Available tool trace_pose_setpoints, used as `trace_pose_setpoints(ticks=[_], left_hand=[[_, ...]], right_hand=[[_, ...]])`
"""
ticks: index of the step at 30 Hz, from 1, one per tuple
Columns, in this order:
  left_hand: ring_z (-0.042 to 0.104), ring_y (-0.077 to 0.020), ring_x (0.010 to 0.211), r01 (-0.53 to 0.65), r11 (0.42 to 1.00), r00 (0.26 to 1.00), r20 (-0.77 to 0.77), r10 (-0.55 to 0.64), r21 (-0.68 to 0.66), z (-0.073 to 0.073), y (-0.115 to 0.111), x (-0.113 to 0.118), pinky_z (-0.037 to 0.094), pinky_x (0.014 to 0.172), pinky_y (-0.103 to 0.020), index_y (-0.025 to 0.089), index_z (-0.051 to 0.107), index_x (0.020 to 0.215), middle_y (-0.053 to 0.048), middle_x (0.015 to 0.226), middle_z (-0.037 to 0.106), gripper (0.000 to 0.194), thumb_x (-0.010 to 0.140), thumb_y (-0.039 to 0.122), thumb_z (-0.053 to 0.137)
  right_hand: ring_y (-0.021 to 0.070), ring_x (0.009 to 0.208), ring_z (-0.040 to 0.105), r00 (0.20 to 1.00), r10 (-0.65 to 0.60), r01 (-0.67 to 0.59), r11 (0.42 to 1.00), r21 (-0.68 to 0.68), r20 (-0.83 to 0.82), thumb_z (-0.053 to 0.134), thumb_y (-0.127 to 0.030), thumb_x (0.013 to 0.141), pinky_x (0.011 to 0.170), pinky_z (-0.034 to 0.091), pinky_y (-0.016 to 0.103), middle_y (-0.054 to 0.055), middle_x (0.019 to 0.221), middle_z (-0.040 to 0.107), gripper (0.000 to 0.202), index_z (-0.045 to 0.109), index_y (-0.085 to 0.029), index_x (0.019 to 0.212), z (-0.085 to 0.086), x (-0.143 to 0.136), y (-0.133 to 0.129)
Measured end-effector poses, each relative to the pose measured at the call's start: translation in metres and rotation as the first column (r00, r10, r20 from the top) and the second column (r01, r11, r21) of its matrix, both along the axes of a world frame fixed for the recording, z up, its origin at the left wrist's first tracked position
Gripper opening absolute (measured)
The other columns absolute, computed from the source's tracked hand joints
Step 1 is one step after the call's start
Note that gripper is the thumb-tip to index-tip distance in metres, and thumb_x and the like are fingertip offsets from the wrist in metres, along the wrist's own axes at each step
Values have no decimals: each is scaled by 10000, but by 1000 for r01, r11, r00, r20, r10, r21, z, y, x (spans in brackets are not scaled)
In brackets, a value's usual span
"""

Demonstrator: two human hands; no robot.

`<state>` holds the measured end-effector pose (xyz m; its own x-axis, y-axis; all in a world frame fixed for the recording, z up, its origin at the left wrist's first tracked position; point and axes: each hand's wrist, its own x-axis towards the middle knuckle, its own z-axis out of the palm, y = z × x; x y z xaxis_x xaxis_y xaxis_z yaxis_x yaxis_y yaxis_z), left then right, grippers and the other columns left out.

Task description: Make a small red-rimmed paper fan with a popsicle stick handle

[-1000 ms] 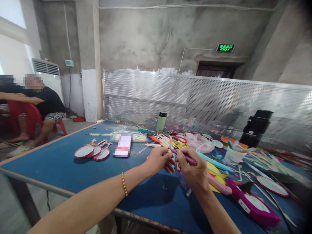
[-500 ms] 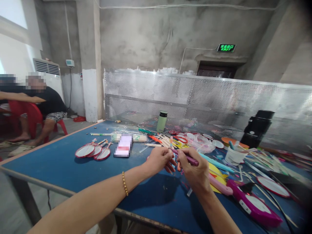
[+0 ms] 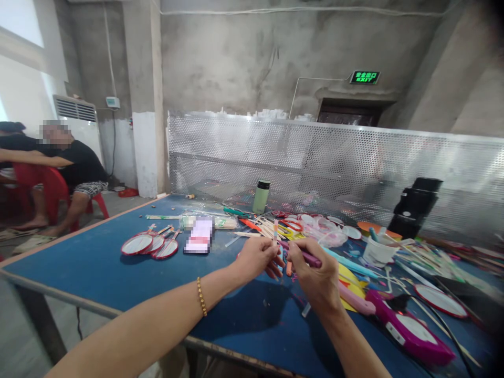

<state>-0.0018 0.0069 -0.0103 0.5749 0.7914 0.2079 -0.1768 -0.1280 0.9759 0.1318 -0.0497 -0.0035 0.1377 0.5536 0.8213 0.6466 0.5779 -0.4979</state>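
Near the middle of the blue table (image 3: 94,268), my left hand (image 3: 260,257) pinches a small translucent strip (image 3: 276,231) that stands upright, with an orange part on it. Close on its right, my right hand (image 3: 315,265) is closed around a purple pen-like tool (image 3: 311,259), whose tip points at the strip. The tip's exact contact is too small to tell. Below and between the hands are small orange and blue pieces, partly hidden by the fingers. A yellow sheet (image 3: 348,278) and a pink tool (image 3: 354,299) lie beside my right wrist.
Round red-rimmed pieces (image 3: 137,244) and a phone (image 3: 199,235) lie left. Behind are a green bottle (image 3: 261,197), wooden sticks (image 3: 270,227) and orange scissors (image 3: 293,226). Right are a white cup (image 3: 380,252), a magenta device (image 3: 413,328) and its cable. Seated people (image 3: 82,163) are far left.
Both hands stay almost in place, with the same things held. The upright strip has shifted very slightly to the left.
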Motion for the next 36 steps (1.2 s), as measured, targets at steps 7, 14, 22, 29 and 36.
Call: trace_pose_setpoints(ticks=[7, 14, 22, 29, 36], left_hand=[[629, -133, 466, 7, 1000, 1000, 4, -7, -7, -1, 1, 1, 500, 440, -234, 141, 508, 793, -40, 676, 643, 220, 833, 348, 569], [634, -135, 471, 12, 1000, 1000, 3, -12, -8, -2, 2, 1, 499, 437, -227, 142, 505, 801, -35, 669, 642, 188, 837, 321, 550], [637, -140, 474, 17, 1000, 1000, 5, -17, -5, -2, 2, 0, 504, 441, -237, 144, 505, 805, -37, 675, 645, 238, 821, 369, 580], [634, -138, 465, 1, 1000, 1000, 7, -1, -16, -1, 1, 0, 503, 433, -233, 141, 508, 796, -39, 670, 646, 158, 842, 289, 537], [632, -129, 460, 11, 1000, 1000, 4, -11, -11, 0, 0, 0, 500, 424, -218, 134, 509, 806, -37, 670, 642, 104, 857, 213, 465]], right_hand=[[108, 507, 515, 1000, 4, -4, 1000, 6, -7, 576, -330, 894, 493, 425, 212, -22, 613, 546, 210, 580, -196, 732, 0, 1, 1], [100, 497, 502, 1000, 13, -13, 1000, 1, 6, 575, -327, 899, 497, 416, 216, -29, 599, 525, 235, 571, -192, 707, 2, 0, -1], [105, 497, 501, 1000, 17, -17, 1000, -9, 6, 581, -337, 893, 481, 420, 211, -24, 594, 531, 230, 575, -194, 712, 2, 1, -1], [105, 501, 507, 1000, 9, -9, 1000, -5, 1, 580, -326, 886, 483, 417, 210, -19, 605, 546, 214, 583, -192, 720, 3, 0, -2], [105, 498, 501, 1000, 26, -26, 1000, -15, -9, 580, -338, 892, 486, 420, 214, -22, 606, 535, 223, 576, -192, 723, 0, 1, 0]])
